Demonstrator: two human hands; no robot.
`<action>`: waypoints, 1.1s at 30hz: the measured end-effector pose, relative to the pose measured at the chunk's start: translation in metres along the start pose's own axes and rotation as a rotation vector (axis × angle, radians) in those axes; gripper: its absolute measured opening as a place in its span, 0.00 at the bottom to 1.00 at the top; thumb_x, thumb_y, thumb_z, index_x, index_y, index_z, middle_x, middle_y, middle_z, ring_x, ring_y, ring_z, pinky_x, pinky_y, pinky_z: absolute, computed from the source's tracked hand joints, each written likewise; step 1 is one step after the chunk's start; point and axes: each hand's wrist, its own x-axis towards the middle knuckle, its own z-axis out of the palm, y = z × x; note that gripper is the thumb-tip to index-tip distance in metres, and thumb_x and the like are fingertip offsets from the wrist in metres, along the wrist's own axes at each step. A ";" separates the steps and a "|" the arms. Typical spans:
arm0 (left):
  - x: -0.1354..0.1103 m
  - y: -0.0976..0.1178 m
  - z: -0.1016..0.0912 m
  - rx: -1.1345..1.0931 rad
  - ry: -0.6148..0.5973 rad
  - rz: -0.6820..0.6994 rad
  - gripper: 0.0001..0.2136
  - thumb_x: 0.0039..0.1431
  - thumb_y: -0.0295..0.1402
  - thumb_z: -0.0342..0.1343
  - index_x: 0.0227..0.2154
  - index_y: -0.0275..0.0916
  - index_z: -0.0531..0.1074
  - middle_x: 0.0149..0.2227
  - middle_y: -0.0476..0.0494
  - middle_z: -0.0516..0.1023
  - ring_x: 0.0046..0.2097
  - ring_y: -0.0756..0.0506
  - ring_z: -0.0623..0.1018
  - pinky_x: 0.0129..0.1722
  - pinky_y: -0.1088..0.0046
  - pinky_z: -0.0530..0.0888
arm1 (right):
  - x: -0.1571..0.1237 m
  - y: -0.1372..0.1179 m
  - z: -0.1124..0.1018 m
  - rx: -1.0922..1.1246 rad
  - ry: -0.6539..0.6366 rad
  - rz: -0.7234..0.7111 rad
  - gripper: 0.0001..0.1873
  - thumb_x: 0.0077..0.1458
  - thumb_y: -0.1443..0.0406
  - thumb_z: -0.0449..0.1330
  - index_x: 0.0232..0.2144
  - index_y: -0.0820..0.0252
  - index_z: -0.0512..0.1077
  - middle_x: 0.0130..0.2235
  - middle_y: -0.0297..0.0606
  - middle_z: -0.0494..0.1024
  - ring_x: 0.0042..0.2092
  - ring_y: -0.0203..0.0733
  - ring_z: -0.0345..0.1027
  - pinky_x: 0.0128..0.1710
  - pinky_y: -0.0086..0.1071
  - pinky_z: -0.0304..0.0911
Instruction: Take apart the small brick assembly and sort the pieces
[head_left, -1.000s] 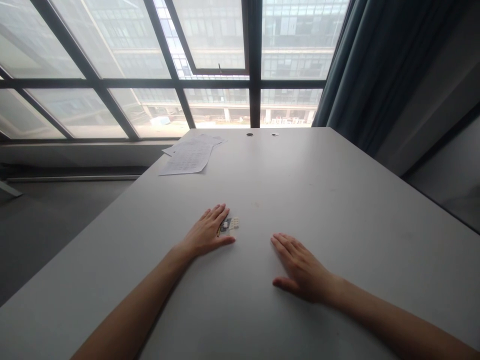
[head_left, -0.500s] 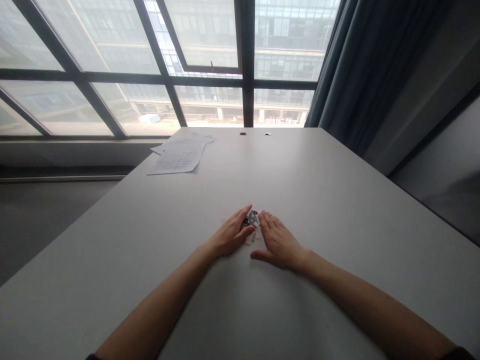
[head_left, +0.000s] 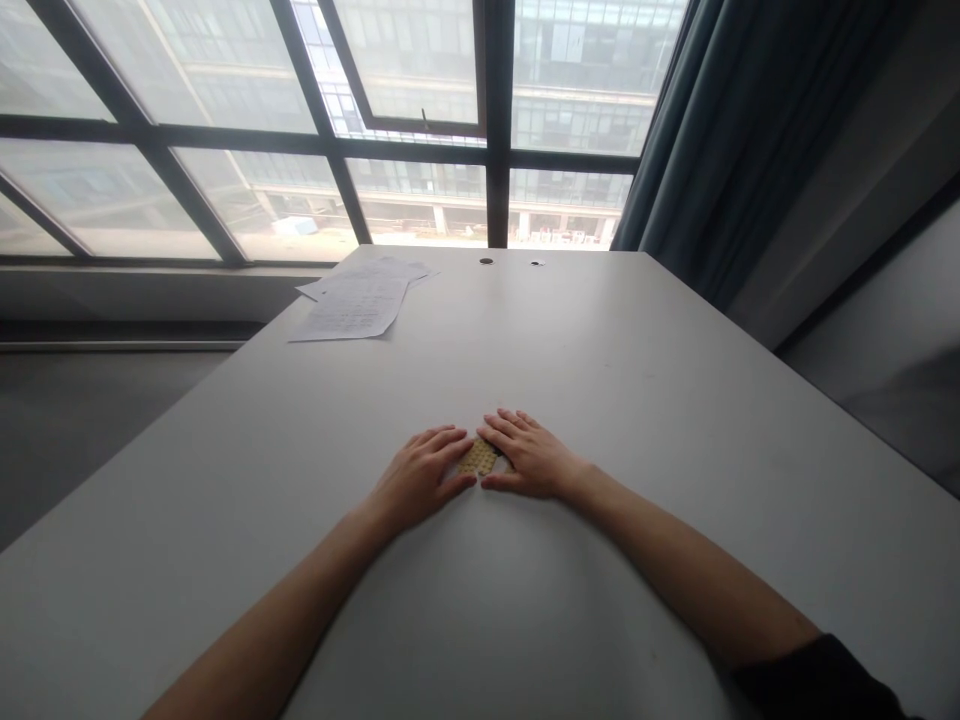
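Between my two hands lies a small yellow-tan piece [head_left: 480, 457] with a dotted or studded surface. Its exact kind is too small to make out. My left hand [head_left: 420, 475] rests on the table at the piece's left side, fingers stretched and thumb apart. From the right, my right hand [head_left: 525, 455] lies palm down with its fingers extended over the edge of the same piece. A little dark and whitish material shows between the right thumb and fingers; the rest is hidden under that hand.
The white table [head_left: 465, 620] spreads around both arms. Printed paper sheets [head_left: 352, 305] lie at its far left corner. Two round holes, one dark [head_left: 487, 261], are near the far edge. Windows stand beyond, with a blue-grey curtain [head_left: 690, 150] at the right.
Both hands have shifted slightly left, the left hand more and with its fingers now spread. Grey, black and white bits showed between them before; now the yellow-tan piece does.
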 end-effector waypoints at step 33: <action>0.028 -0.010 0.007 -0.111 0.172 -0.226 0.16 0.61 0.40 0.49 0.47 0.39 0.72 0.42 0.41 0.76 0.45 0.42 0.74 0.48 0.64 0.71 | 0.027 0.031 0.004 0.133 0.309 0.212 0.23 0.61 0.57 0.52 0.55 0.63 0.63 0.57 0.48 0.64 0.60 0.47 0.54 0.60 0.41 0.51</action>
